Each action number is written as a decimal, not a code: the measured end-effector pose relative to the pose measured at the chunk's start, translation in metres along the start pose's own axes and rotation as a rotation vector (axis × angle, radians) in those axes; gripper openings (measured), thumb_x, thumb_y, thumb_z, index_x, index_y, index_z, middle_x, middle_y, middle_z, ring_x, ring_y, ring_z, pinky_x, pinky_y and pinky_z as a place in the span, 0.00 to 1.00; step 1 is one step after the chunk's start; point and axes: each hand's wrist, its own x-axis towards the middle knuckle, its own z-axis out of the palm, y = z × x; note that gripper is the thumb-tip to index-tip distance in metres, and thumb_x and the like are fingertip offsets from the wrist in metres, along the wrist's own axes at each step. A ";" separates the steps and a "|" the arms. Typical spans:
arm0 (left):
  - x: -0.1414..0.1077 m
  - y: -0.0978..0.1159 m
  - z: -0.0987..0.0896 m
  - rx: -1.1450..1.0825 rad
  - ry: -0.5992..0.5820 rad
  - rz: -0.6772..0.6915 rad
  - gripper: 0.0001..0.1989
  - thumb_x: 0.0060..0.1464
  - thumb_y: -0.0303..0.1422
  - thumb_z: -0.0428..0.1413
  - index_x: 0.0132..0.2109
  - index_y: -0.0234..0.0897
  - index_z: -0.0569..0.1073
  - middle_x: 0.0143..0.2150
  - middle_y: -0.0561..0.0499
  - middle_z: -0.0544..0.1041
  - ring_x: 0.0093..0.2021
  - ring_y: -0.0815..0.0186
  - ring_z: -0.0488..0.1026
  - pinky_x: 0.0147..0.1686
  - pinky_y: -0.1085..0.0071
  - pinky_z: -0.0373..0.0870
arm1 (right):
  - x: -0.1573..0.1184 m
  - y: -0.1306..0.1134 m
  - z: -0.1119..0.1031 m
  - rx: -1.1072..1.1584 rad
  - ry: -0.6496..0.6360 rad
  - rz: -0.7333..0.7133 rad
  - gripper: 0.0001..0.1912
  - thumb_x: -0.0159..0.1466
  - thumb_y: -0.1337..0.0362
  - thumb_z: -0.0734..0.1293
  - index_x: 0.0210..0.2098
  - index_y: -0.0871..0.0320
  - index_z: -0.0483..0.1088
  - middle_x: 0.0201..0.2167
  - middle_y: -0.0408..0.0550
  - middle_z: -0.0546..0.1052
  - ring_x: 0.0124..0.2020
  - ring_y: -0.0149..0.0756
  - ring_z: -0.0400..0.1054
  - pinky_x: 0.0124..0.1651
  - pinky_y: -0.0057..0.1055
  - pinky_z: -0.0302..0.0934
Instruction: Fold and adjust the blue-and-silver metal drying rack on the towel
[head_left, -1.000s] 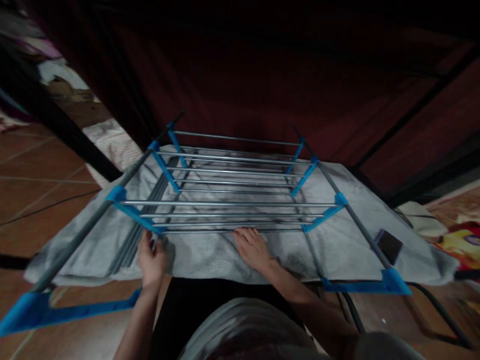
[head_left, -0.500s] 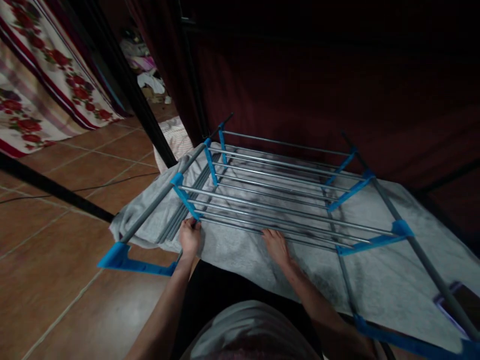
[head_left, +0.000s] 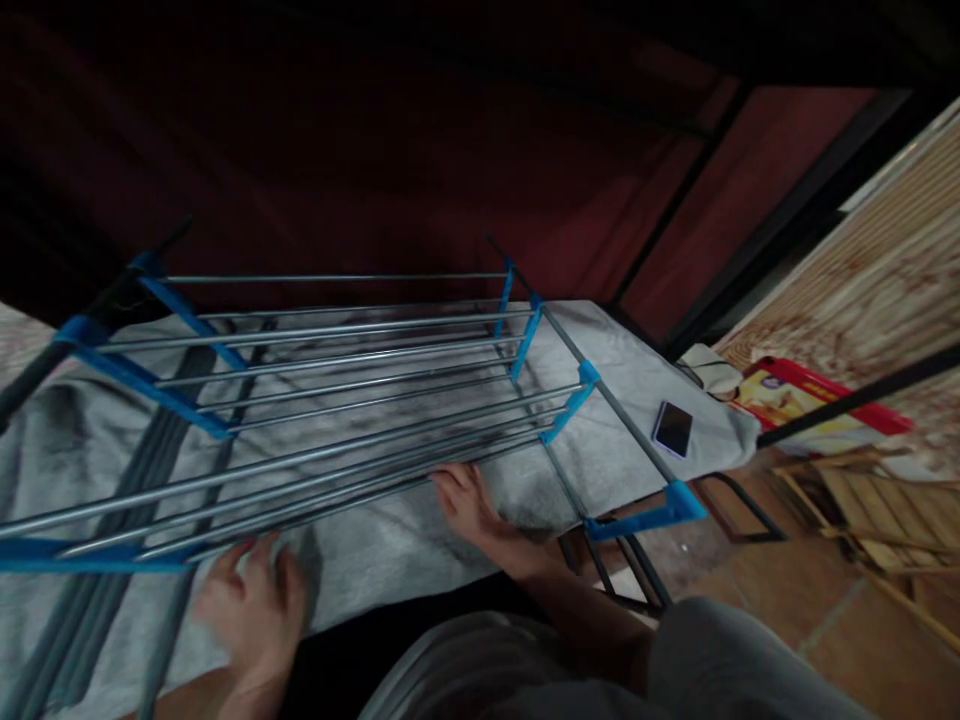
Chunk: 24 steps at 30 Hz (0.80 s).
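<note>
A rack of grey metal rods (head_left: 352,378) with blue plastic brackets (head_left: 570,408) lies across a grey cloth. My left hand (head_left: 255,605) is beside the rack's near lower rods at the left, by a blue bracket's end; its fingers are apart and slightly blurred. My right hand (head_left: 466,500) rests with fingertips on the nearest rod, right of the middle, its fingers bent and close together. Under the rack's left side, several loose grey tubes (head_left: 142,490) lie in a bundle. A long side tube (head_left: 630,425) runs through the right brackets.
A phone (head_left: 673,429) lies on the grey cloth (head_left: 600,340) at the right. Beyond are a red and yellow box (head_left: 817,400) and folded wooden furniture (head_left: 885,510) on the tiled floor. A dark red curtain (head_left: 420,190) hangs behind the rack.
The view has swung to the right, bringing the phone, box and wooden furniture into sight. My left hand has loosened from its pinch at the bracket's end; my right hand stays at the near rod.
</note>
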 end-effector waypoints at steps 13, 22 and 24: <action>0.046 0.068 0.089 0.069 -0.373 0.558 0.20 0.67 0.40 0.46 0.53 0.42 0.80 0.44 0.44 0.84 0.42 0.53 0.80 0.44 0.61 0.73 | -0.048 0.132 -0.060 -0.039 0.417 0.633 0.25 0.63 0.71 0.57 0.59 0.61 0.67 0.49 0.58 0.75 0.53 0.46 0.69 0.58 0.42 0.64; 0.045 0.067 0.087 0.050 -0.330 0.604 0.23 0.69 0.41 0.43 0.51 0.41 0.81 0.46 0.44 0.85 0.42 0.54 0.82 0.43 0.62 0.74 | -0.043 0.141 -0.055 -0.080 0.407 0.640 0.20 0.63 0.70 0.59 0.54 0.60 0.70 0.48 0.56 0.75 0.50 0.45 0.69 0.57 0.40 0.64; 0.047 0.066 0.088 0.041 -0.343 0.602 0.24 0.69 0.42 0.43 0.52 0.40 0.82 0.46 0.43 0.85 0.43 0.54 0.82 0.43 0.61 0.75 | -0.043 0.144 -0.056 -0.081 0.396 0.634 0.21 0.64 0.69 0.61 0.56 0.61 0.69 0.49 0.57 0.75 0.51 0.45 0.70 0.57 0.39 0.64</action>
